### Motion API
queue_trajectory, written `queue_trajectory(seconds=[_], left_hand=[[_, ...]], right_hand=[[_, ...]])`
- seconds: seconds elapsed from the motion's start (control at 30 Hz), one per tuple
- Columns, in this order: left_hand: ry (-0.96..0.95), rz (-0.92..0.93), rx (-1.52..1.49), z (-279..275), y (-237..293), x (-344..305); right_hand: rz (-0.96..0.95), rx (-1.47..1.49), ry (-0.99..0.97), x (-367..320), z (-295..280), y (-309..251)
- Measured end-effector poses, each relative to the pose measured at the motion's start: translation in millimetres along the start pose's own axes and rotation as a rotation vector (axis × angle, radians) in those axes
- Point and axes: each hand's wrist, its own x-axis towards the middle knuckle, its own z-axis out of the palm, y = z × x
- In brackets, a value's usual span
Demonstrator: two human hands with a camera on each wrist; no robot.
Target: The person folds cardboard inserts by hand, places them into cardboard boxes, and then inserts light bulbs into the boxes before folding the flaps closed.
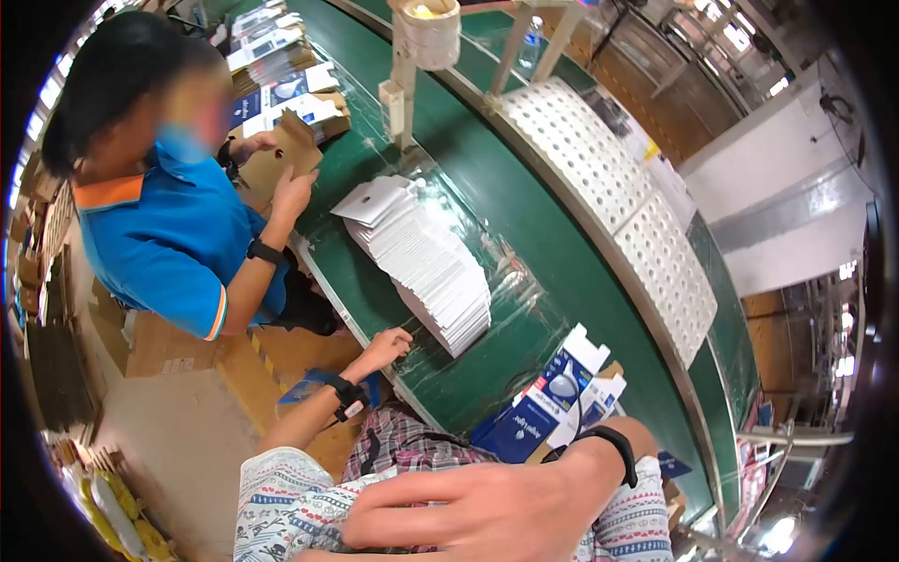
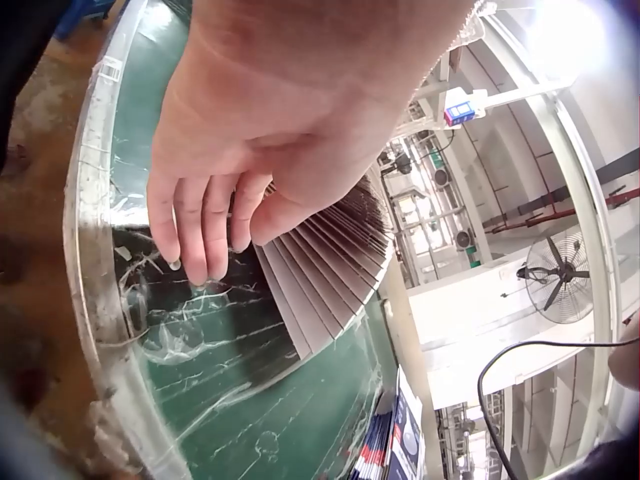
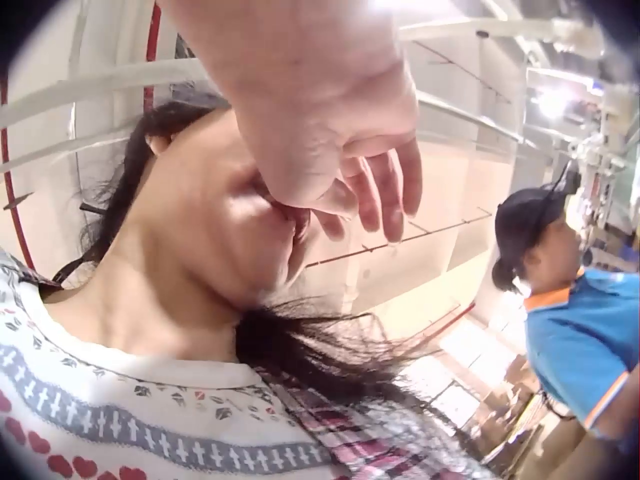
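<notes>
My left hand [image 1: 384, 348] is at the near edge of the green table, close to the end of a long fanned row of flat white cardboard pieces [image 1: 426, 262]. From the left wrist view, its relaxed fingers [image 2: 215, 215] hang downward with nothing in them, and the fanned pieces [image 2: 325, 265] stand just beyond. High up near the head camera is my right hand [image 1: 478, 510], large in view above the lap. The right wrist view has that same hand [image 3: 320, 130] in front of the wearer's mouth and chin, fingers loosely bent and holding nothing.
Blue-and-white printed lamp cartons [image 1: 552, 403] lie on the green table [image 1: 562, 281] at the right. Across from me, a person in a blue shirt [image 1: 178, 244] handles a brown carton [image 1: 281, 159], beside more printed cartons [image 1: 290, 98]. A perforated white shelf [image 1: 609, 169] runs along the far side.
</notes>
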Motion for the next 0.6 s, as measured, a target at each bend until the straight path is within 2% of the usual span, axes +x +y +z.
queue_trajectory(seconds=[0.07, 0.1, 0.17, 0.2, 0.23, 0.33, 0.37, 0.43, 0.47, 0.53, 0.6], left_hand=[[-0.007, 0.076, 0.006, 0.4, -12.8, -0.7], [0.008, 0.070, -0.011, 3.2, -16.7, -1.6], [0.043, 0.081, -0.024, -2.0, -14.0, -2.9], [0.031, 0.090, -0.017, -2.2, -13.6, -12.3], [0.022, 0.101, -0.002, 2.6, -29.0, -16.2], [0.133, 0.321, 0.041, 4.2, -42.1, -5.7], [0.074, 0.153, 0.163, -9.2, -16.1, -21.5], [0.074, 0.051, 0.101, -10.5, -13.9, -29.0], [0.070, 0.000, 0.071, -9.7, -14.0, -33.8], [0.121, 0.030, 0.112, -10.0, -17.9, -38.5], [0.112, -0.005, 0.105, -7.2, -17.6, -46.3]], right_hand=[[0.062, 0.079, -0.065, -3.8, -32.7, 1.4], [0.165, 0.182, -0.060, -13.0, -38.9, 8.0], [0.346, -0.229, 0.008, -12.3, -46.2, 48.5], [0.592, -0.196, 0.073, -18.3, -37.4, 83.5], [0.649, -0.318, -0.048, -35.4, -27.6, 115.2], [0.561, -0.490, -0.412, -61.5, 5.6, 111.5], [0.625, -0.432, -0.380, -71.4, 12.1, 105.7], [0.741, -0.307, -0.330, -94.4, 17.0, 94.0], [0.745, -0.371, -0.343, -109.7, 19.1, 90.5], [0.755, -0.511, -0.354, -139.5, 16.7, 86.7], [0.877, -0.333, -0.287, -162.1, 14.1, 71.6]])
